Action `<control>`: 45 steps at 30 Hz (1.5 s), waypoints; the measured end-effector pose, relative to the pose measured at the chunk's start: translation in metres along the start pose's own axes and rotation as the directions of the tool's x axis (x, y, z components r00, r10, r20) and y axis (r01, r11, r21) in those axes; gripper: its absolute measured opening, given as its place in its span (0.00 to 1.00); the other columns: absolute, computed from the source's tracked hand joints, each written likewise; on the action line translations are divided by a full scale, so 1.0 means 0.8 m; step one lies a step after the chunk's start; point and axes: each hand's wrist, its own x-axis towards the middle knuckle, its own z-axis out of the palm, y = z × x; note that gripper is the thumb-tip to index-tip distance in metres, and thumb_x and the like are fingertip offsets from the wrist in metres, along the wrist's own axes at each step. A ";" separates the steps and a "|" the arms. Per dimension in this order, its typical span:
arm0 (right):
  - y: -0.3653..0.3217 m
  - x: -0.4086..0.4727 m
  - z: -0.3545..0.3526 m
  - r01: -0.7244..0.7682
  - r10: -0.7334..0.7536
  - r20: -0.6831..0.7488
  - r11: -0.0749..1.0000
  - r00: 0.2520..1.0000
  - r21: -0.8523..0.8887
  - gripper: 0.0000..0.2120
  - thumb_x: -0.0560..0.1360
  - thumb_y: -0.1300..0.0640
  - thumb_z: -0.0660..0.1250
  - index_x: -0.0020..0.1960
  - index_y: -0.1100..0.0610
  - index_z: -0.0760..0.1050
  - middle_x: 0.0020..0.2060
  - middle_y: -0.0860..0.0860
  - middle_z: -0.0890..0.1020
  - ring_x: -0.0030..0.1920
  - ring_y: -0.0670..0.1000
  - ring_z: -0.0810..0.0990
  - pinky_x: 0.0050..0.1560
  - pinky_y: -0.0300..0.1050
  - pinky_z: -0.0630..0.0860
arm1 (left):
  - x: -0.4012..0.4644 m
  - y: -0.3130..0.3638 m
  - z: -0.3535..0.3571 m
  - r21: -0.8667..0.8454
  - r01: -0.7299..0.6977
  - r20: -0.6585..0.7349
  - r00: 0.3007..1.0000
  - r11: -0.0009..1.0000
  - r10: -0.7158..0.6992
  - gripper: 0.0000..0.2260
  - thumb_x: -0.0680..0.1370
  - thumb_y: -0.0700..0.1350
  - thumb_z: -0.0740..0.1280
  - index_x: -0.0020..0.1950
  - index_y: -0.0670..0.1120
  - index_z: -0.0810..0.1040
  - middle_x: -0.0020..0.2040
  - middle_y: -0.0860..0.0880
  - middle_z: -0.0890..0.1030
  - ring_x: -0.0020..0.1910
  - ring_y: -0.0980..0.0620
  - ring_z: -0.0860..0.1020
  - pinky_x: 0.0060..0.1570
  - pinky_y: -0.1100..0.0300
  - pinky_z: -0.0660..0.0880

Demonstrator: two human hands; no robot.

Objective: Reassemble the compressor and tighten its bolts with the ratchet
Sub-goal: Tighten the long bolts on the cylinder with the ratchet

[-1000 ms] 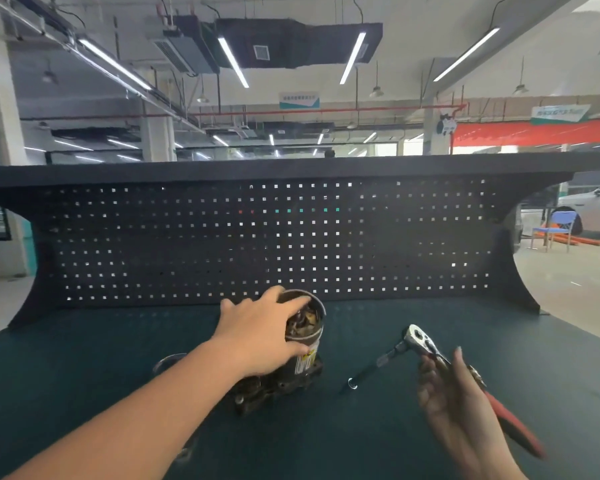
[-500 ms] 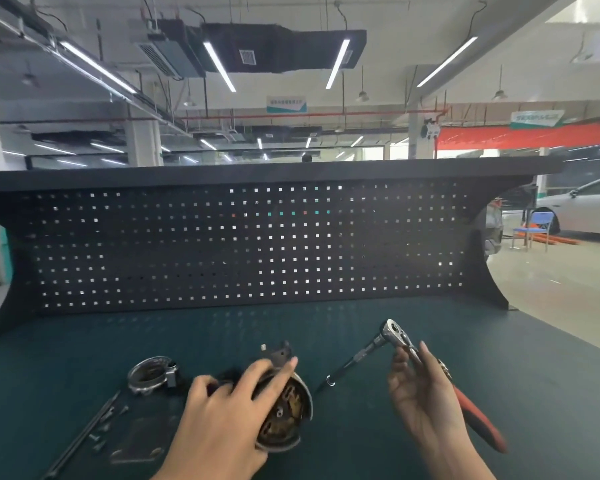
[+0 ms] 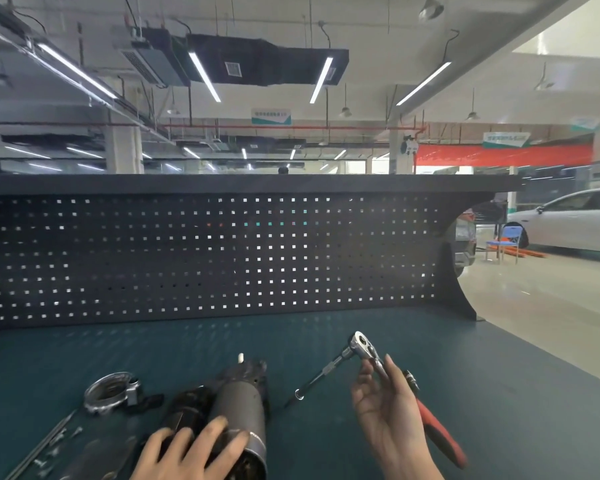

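While the compressor (image 3: 238, 415) lies on its side at the lower centre of the frame, I see its cylindrical grey body resting on the green bench top (image 3: 499, 393), open end toward the camera and darker bracket end pointing toward the pegboard (image 3: 205, 258). My left hand (image 3: 191, 457) rests over the near end of the body, fingers spread and curved across its top; I cannot tell whether the thumb closes underneath.

Right of the compressor, my right hand (image 3: 387, 407) is raised palm-up above the bench. Its fingers are curled around the ratchet (image 3: 381, 365) just behind the chrome head, which sits at the upper end. A thin dark extension bar (image 3: 321, 374) runs from the head down and left, its tip close to the bench surface, apart from the compressor. The red handle (image 3: 440, 439) projects down and right past the wrist.

Left of the compressor, a round metal end cover (image 3: 110, 393) lies flat on the bench, just beside the dark bracket parts. At the lower left of the frame, long thin bolts (image 3: 45, 445) lie diagonally with small fasteners beside them; their count is too blurred to tell.

At the right edge of the frame, a white car (image 3: 568, 223) and a blue chair (image 3: 508, 242) stand on the workshop floor.
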 end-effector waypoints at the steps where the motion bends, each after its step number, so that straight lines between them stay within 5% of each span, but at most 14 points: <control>1: 0.000 0.000 0.000 -0.002 0.002 0.001 1.000 1.000 0.000 0.09 0.78 0.58 0.63 0.49 0.65 0.74 0.36 0.58 0.84 0.29 0.48 0.80 0.29 0.36 0.77 | 0.000 -0.001 0.001 0.000 0.004 0.002 1.000 1.000 -0.004 0.16 0.69 0.48 0.54 0.55 0.55 0.71 0.46 0.50 0.85 0.27 0.49 0.79 0.31 0.52 0.78; 7: 0.000 0.001 0.001 -0.019 0.019 -0.028 1.000 0.999 0.006 0.09 0.78 0.59 0.63 0.50 0.66 0.74 0.35 0.59 0.83 0.28 0.48 0.80 0.28 0.36 0.77 | 0.006 0.003 0.002 -0.084 0.087 0.081 0.993 0.993 -0.080 0.17 0.78 0.53 0.41 0.53 0.59 0.70 0.43 0.53 0.85 0.30 0.52 0.81 0.36 0.55 0.77; 10: 0.001 -0.001 0.002 -0.021 0.021 -0.040 1.000 0.999 0.004 0.08 0.77 0.60 0.64 0.51 0.65 0.74 0.36 0.59 0.83 0.29 0.48 0.79 0.27 0.36 0.76 | 0.009 0.017 -0.017 -0.139 0.158 0.113 0.983 0.978 -0.143 0.11 0.72 0.51 0.53 0.51 0.58 0.70 0.43 0.53 0.84 0.33 0.52 0.82 0.43 0.58 0.66; 15: 0.007 -0.015 0.018 -0.017 0.022 0.061 0.996 0.998 -0.087 0.10 0.70 0.57 0.68 0.46 0.64 0.75 0.33 0.56 0.81 0.27 0.46 0.77 0.24 0.35 0.73 | 0.034 0.017 -0.059 -0.305 0.283 0.250 0.945 0.909 -0.210 0.25 0.57 0.51 0.64 0.54 0.60 0.72 0.56 0.57 0.78 0.56 0.53 0.70 0.52 0.52 0.69; 17: 0.010 -0.023 0.029 -0.027 0.051 0.117 0.979 0.992 -0.201 0.09 0.69 0.57 0.68 0.40 0.63 0.77 0.30 0.56 0.79 0.26 0.46 0.76 0.23 0.35 0.71 | 0.062 0.023 -0.067 -0.436 0.326 0.254 0.939 0.839 -0.233 0.25 0.71 0.47 0.63 0.65 0.63 0.65 0.65 0.70 0.62 0.67 0.64 0.60 0.67 0.60 0.58; 19: 0.013 -0.033 0.040 -0.025 0.080 0.168 0.951 0.983 -0.309 0.08 0.68 0.57 0.68 0.37 0.62 0.78 0.29 0.56 0.78 0.24 0.46 0.74 0.21 0.35 0.69 | 0.087 0.034 -0.058 -0.664 0.352 0.228 0.935 0.659 -0.271 0.21 0.82 0.50 0.58 0.70 0.64 0.53 0.65 0.75 0.52 0.67 0.74 0.52 0.70 0.71 0.49; 21: 0.015 -0.042 0.050 -0.019 0.102 0.206 0.928 0.973 -0.371 0.09 0.69 0.56 0.67 0.34 0.60 0.81 0.27 0.55 0.78 0.23 0.45 0.73 0.21 0.34 0.68 | 0.114 0.047 -0.048 -0.777 0.386 0.317 0.923 0.498 -0.220 0.19 0.82 0.52 0.59 0.72 0.58 0.60 0.67 0.69 0.63 0.66 0.71 0.60 0.71 0.67 0.56; 23: 0.015 -0.048 0.056 -0.023 0.110 0.230 0.936 0.967 -0.350 0.12 0.70 0.54 0.66 0.31 0.59 0.81 0.26 0.53 0.76 0.22 0.43 0.71 0.20 0.33 0.66 | 0.133 0.058 -0.038 -0.852 0.392 0.366 0.920 0.345 -0.142 0.09 0.82 0.49 0.61 0.62 0.54 0.72 0.53 0.65 0.79 0.53 0.64 0.77 0.59 0.61 0.72; 25: 0.012 -0.049 0.060 -0.023 0.091 0.230 0.958 0.969 -0.286 0.14 0.69 0.52 0.66 0.29 0.58 0.79 0.24 0.51 0.73 0.19 0.42 0.67 0.17 0.31 0.63 | 0.142 0.068 -0.027 -0.903 0.346 0.324 0.938 0.253 -0.128 0.04 0.82 0.47 0.61 0.54 0.53 0.74 0.40 0.65 0.82 0.41 0.64 0.81 0.46 0.63 0.74; 30: 0.001 -0.050 0.059 -0.039 0.105 0.229 0.961 0.968 -0.275 0.14 0.63 0.50 0.75 0.28 0.57 0.75 0.17 0.45 0.65 0.15 0.40 0.59 0.15 0.31 0.58 | 0.151 0.083 -0.022 -0.952 0.257 0.265 0.964 0.165 0.028 0.10 0.79 0.60 0.55 0.52 0.56 0.69 0.45 0.60 0.84 0.47 0.60 0.83 0.55 0.56 0.77; 34: 0.003 -0.059 0.067 -0.136 0.201 0.309 0.966 0.929 -0.219 0.24 0.48 0.54 0.86 0.33 0.61 0.75 0.18 0.46 0.65 0.15 0.41 0.61 0.14 0.32 0.57 | 0.147 0.080 -0.028 -0.974 0.211 0.205 0.976 0.081 -0.075 0.12 0.78 0.61 0.58 0.50 0.55 0.72 0.45 0.56 0.84 0.47 0.57 0.83 0.56 0.48 0.76; 38: -0.006 -0.076 0.078 -0.222 0.268 0.363 0.961 0.893 -0.164 0.22 0.47 0.59 0.87 0.30 0.60 0.75 0.19 0.46 0.66 0.14 0.41 0.62 0.16 0.32 0.55 | 0.148 0.081 -0.053 -0.976 0.153 0.135 0.984 0.157 -0.115 0.08 0.79 0.57 0.60 0.50 0.54 0.74 0.45 0.58 0.85 0.44 0.56 0.84 0.50 0.46 0.79; 42: -0.016 -0.101 0.092 -0.226 0.328 0.435 0.936 0.838 -0.271 0.20 0.47 0.55 0.87 0.30 0.59 0.79 0.18 0.46 0.67 0.16 0.40 0.55 0.18 0.32 0.53 | 0.154 0.066 -0.084 -0.828 -0.078 -0.130 0.990 0.556 -0.054 0.13 0.79 0.62 0.56 0.51 0.55 0.72 0.41 0.60 0.82 0.40 0.61 0.81 0.39 0.54 0.77; 45: -0.009 -0.110 0.098 -0.233 0.329 0.441 0.938 0.835 -0.257 0.20 0.46 0.56 0.86 0.29 0.59 0.78 0.16 0.46 0.65 0.15 0.41 0.57 0.18 0.33 0.54 | 0.155 0.053 -0.094 -0.724 -0.109 -0.177 0.984 0.682 -0.031 0.17 0.79 0.64 0.54 0.48 0.54 0.74 0.38 0.56 0.80 0.38 0.57 0.78 0.36 0.54 0.74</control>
